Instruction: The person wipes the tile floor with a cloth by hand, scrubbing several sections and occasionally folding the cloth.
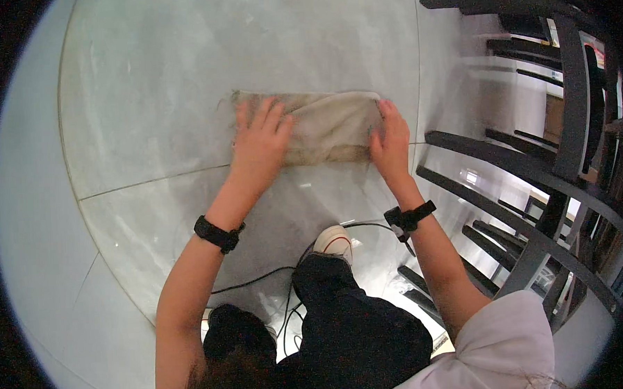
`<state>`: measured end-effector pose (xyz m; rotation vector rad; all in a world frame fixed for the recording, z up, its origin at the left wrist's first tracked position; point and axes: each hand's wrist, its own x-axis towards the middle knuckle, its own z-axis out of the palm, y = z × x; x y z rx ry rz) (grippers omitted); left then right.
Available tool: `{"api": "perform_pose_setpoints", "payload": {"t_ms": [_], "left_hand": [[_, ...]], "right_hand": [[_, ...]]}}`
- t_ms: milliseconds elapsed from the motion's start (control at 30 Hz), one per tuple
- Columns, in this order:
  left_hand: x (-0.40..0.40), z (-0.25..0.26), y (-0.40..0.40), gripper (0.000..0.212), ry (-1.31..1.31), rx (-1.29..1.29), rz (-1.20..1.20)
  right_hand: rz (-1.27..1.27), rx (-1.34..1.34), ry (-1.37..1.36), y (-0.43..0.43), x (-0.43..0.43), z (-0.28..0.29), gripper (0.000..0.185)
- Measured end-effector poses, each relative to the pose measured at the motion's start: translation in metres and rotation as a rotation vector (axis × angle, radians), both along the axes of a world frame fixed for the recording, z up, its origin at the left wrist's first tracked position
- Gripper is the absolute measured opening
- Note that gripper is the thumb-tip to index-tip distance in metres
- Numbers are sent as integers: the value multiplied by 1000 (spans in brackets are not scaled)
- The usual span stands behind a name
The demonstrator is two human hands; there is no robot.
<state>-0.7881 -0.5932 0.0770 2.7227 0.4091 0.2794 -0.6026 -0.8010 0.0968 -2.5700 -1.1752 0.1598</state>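
A folded beige cloth (334,123) with a frayed left end lies on the glossy tiled floor, creased across its middle. My left hand (259,139) rests palm down on its left part, fingers spread. At the cloth's right edge is my right hand (392,136), its thumb and fingers apart and touching the fabric; slight blur hides the exact fingertip contact. Each wrist wears a black strap, and the right wrist strap (409,219) carries a small device.
Dark chair or table legs and bars (497,155) stand along the right side. A black cable (258,280) runs across the floor around my white shoe (334,241). At far left, a pale surface (35,206) borders the floor tiles (242,46).
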Motion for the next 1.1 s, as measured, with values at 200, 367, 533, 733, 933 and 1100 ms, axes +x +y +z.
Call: {"api": "perform_pose_setpoints", "payload": {"t_ms": [200,367,533,733,933,1100], "left_hand": [[-3,-5,14,32,30,5,58],[4,4,21,30,51,41,-141],[-8,14,19,17,-7,34,-241],[-58,33,-2,26,296,-344,-492],[-96,28,-38,38,346,-584,-310],[-93,13,-57,33,302,-311,-393]], "right_hand": [[-32,0,-88,-1,35,-14,40],[120,-10,-1,-6,44,-10,25],[47,-69,226,-38,8,22,24],[140,-207,350,-85,-19,56,25],[15,-458,632,-97,-46,66,22],[99,-485,674,-94,-51,60,24]]}}
